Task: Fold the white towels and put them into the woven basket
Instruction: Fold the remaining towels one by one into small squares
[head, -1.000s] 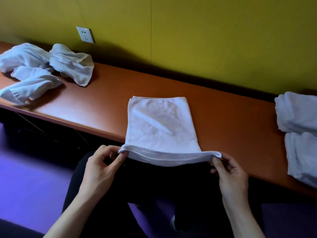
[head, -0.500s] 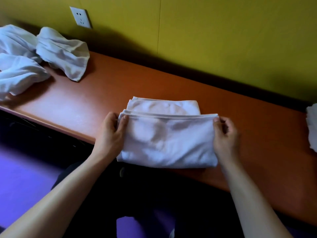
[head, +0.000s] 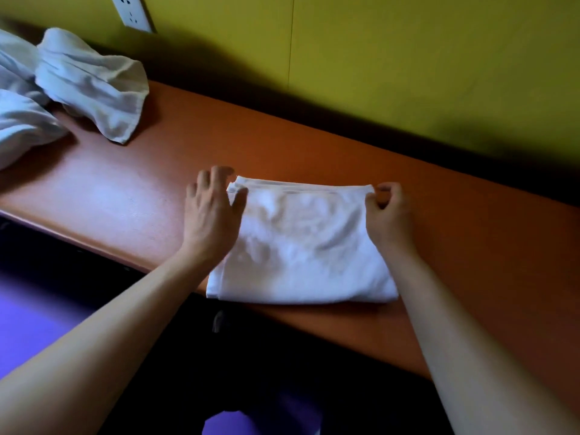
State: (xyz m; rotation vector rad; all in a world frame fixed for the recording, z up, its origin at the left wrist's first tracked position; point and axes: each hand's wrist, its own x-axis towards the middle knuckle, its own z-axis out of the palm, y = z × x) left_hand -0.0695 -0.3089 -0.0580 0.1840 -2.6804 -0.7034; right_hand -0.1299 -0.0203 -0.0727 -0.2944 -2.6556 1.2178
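Over at the far left, the unfolded towels point(head: 91, 86) lie in a crumpled heap on the orange table point(head: 470, 246), below a wall socket point(head: 131, 12) and well apart from my work. Moving right, my left hand point(head: 213, 215) lies flat, fingers straight and slightly spread, thumb pressing the far left corner of the folded towel point(head: 301, 243), which sits at the table's near edge. Right again, my right hand point(head: 387, 211) has its fingers curled at the far right corner; it seems to pinch the hem, though I cannot tell for certain. I see no woven basket from here. I judge the cloth light, soft and floppy, so the layers will slide and sag if lifted by one corner. Better to slip both hands under the near fold and carry it flat.
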